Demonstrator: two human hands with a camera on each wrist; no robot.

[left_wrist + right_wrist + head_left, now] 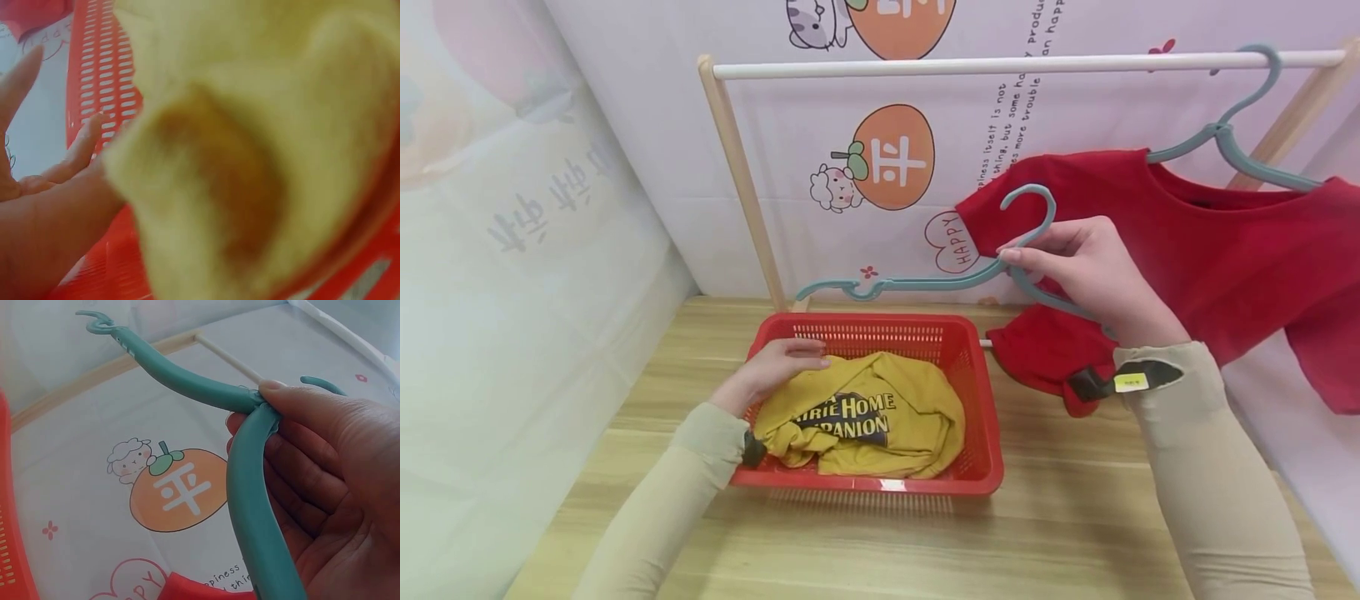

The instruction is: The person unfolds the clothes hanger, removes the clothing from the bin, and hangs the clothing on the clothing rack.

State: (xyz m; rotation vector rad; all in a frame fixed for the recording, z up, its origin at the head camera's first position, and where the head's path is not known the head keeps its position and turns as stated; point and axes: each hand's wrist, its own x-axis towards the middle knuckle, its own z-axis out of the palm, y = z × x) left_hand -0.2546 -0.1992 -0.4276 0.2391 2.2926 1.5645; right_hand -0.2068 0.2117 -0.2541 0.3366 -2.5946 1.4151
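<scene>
My right hand (1075,258) pinches a blue-green clothes hanger (940,283) at the neck below its hook, thumb on the near side. The right wrist view shows the hanger (187,384) with its arms bare of clothing. My left hand (778,367) reaches over the left side of a red plastic basket (988,433), fingers extended beside a crumpled yellow shirt (917,425) with printed lettering. In the left wrist view the yellow cloth (312,62) fills most of the picture, and the thumb and fingers (78,150) stand apart.
A clothes rack with a white rail (970,67) and wooden posts (737,175) stands behind the basket. From its right end hangs a red T-shirt (1225,242) on a second hanger (1262,171). Beneath lies a wood-grain tabletop (865,550); a printed sheet (790,225) covers the wall.
</scene>
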